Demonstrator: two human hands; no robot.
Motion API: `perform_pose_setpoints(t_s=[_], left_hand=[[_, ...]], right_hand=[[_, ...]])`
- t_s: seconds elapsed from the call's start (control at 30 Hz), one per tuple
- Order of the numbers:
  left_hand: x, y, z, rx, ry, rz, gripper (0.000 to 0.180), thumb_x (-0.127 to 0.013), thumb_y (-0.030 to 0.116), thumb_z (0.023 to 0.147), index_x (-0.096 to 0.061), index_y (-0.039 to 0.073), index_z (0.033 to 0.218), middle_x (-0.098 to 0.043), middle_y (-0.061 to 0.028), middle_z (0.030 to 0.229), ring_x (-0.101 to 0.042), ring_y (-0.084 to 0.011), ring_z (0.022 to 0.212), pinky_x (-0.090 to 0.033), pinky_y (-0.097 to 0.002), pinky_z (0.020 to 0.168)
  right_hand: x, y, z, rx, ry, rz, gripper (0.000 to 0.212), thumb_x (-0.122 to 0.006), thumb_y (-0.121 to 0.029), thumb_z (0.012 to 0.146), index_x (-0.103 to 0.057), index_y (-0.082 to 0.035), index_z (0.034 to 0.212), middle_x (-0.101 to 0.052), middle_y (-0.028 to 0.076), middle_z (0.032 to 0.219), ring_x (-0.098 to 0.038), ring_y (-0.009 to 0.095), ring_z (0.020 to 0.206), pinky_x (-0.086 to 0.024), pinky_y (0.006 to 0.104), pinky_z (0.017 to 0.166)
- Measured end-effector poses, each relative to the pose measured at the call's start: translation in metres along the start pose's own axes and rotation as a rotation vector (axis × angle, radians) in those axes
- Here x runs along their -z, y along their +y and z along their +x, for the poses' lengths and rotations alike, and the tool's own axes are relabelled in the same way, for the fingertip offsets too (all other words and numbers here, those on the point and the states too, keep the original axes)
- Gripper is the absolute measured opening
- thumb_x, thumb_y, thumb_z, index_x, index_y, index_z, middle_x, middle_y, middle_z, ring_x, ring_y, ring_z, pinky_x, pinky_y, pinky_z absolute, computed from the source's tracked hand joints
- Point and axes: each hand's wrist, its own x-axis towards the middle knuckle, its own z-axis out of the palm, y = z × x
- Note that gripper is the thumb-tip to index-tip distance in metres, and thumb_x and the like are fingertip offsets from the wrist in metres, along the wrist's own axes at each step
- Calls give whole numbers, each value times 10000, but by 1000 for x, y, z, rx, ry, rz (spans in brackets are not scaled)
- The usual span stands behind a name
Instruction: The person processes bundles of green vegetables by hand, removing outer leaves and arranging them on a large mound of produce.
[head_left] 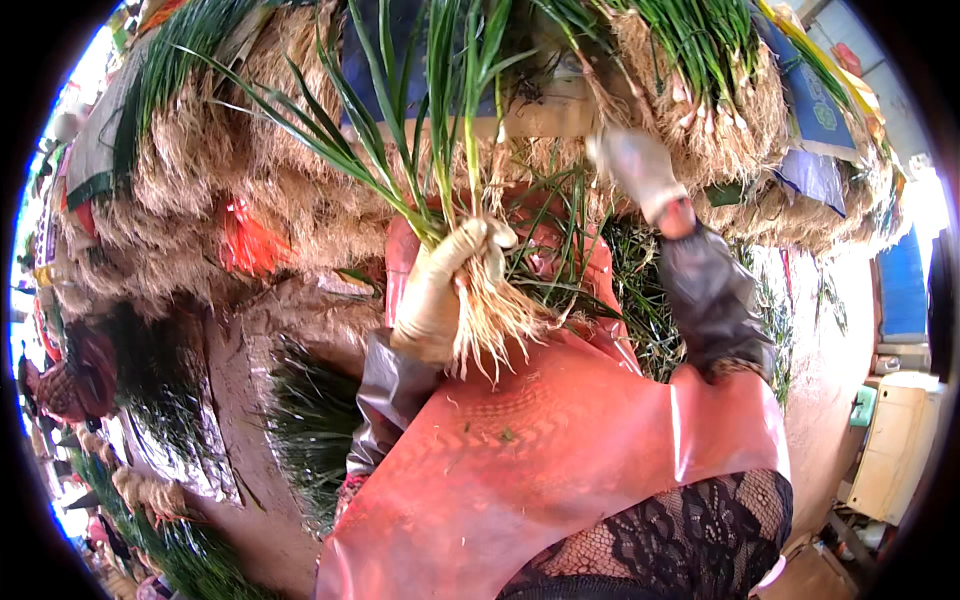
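My left hand, in a pale glove, is closed around a small bunch of green garlic. The bunch's flat green leaves point up and away from me, and its pale, stringy roots hang below the fist over my lap. My right hand, also gloved, is raised at the front of the heaped plants and smeared by motion. Beside its fingertips are loose stalks, and whether it grips them is unclear. Dark, shiny sleeves cover both forearms.
Heaped bundles of rooted green garlic line the far side, with another bundle at the right. Loose leaves lie below my right arm. A red apron covers my lap. A cream-coloured box stands at far right. More bundles lie at left.
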Motion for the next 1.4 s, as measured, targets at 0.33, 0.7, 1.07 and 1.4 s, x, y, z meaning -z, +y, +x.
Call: perform_pose_setpoints(t_s=[0.33, 0.7, 1.07, 1.4], left_hand=[[11, -16, 14, 65, -147, -204, 264, -578, 292, 930, -627, 33, 931, -527, -21, 626, -487, -82, 571, -354, -194, 514], [15, 69, 26, -252, -470, -131, 376, -548, 356, 944, -585, 0, 1058, -621, -96, 798, -615, -147, 601, -530, -250, 511], [0, 130, 83, -305, -405, 195, 255, -602, 302, 901, -615, 90, 1040, -669, -70, 941, -634, -171, 949, -511, -327, 848], [18, 7, 51, 13, 403, 60, 106, -689, 117, 851, -673, 72, 945, -619, 24, 736, -439, -17, 500, -335, -137, 450]], right_hand=[[34, -90, -19, 528, -527, 1467, 494, -663, -302, 895, -537, 6, 1259, -669, 41, 984, -638, 134, 823, -507, 241, 710], [-40, -103, -30, 610, 438, 213, 175, -533, -199, 899, -643, -116, 1007, -617, 70, 751, -623, 235, 644, -495, 356, 573], [15, -77, -20, 30, 175, 599, 310, -579, -392, 896, -662, -99, 836, -646, 141, 772, -632, 272, 752, -484, 361, 664], [5, -104, -17, 304, 261, 956, 274, -667, -325, 845, -701, -56, 884, -651, 137, 761, -642, 254, 701, -487, 354, 643]])
